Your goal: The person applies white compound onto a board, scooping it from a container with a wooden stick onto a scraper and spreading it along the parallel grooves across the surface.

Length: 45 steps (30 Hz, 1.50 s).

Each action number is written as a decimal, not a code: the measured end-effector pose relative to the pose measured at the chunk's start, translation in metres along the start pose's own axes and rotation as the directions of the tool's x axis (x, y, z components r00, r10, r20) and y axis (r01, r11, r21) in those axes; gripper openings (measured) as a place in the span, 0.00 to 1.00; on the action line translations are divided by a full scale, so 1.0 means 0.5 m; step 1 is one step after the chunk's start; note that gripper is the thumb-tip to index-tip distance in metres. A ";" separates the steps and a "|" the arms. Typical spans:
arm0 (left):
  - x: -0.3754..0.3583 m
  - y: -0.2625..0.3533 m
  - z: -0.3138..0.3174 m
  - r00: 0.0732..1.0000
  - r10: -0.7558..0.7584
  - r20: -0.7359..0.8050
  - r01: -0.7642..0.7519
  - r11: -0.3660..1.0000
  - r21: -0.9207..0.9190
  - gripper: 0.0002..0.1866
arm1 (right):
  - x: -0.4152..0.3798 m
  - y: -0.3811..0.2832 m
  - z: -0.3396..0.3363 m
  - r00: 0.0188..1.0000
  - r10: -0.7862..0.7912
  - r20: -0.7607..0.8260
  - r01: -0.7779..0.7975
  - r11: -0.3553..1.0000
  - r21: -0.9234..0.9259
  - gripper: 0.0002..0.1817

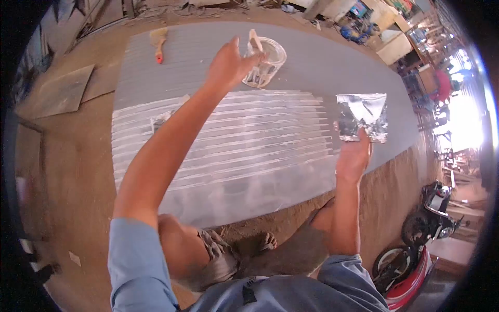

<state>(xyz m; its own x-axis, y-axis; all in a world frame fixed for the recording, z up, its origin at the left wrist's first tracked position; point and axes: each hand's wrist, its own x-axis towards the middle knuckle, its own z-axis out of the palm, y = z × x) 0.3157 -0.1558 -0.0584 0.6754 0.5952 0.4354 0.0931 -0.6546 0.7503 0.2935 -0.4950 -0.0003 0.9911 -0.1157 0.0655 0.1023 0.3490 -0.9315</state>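
The right hand is clamping a square, shiny metal plate smeared with white paste, its face tilting upward and its far edge pointing away from the person. The left hand is spreading its fingers beside a round, paste-crusted pail; contact is hard to tell. A pale handle is leaning from the pail, its long axis pointing away, above a grey panel bearing white parallel ridges.

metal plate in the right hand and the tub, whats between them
No object, just grey board between the metal plate in the right hand and the tub, in the head view.
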 end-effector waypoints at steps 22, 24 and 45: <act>0.085 -0.007 0.120 0.985 0.151 -0.081 -0.127 0.961 0.247 0.22 | 0.193 -0.032 -0.218 0.999 0.047 0.024 -0.048 0.999 0.023 0.25; 0.076 -0.011 0.123 0.983 0.135 -0.121 -0.098 0.958 0.270 0.22 | 0.220 -0.019 -0.224 0.990 -0.051 0.132 0.035 0.992 0.121 0.23; -0.015 0.144 -0.022 0.866 -0.188 -0.463 0.201 0.979 -0.022 0.17 | 0.317 0.184 0.124 0.622 0.451 0.640 -0.466 0.870 -0.161 0.16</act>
<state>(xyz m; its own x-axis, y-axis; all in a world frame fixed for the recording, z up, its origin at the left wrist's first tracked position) 0.3093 -0.2024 -0.0020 0.2283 0.8547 0.4663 0.2108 -0.5110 0.8333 0.4655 -0.4234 -0.0534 0.7167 0.6810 -0.1504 -0.3864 0.2082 -0.8985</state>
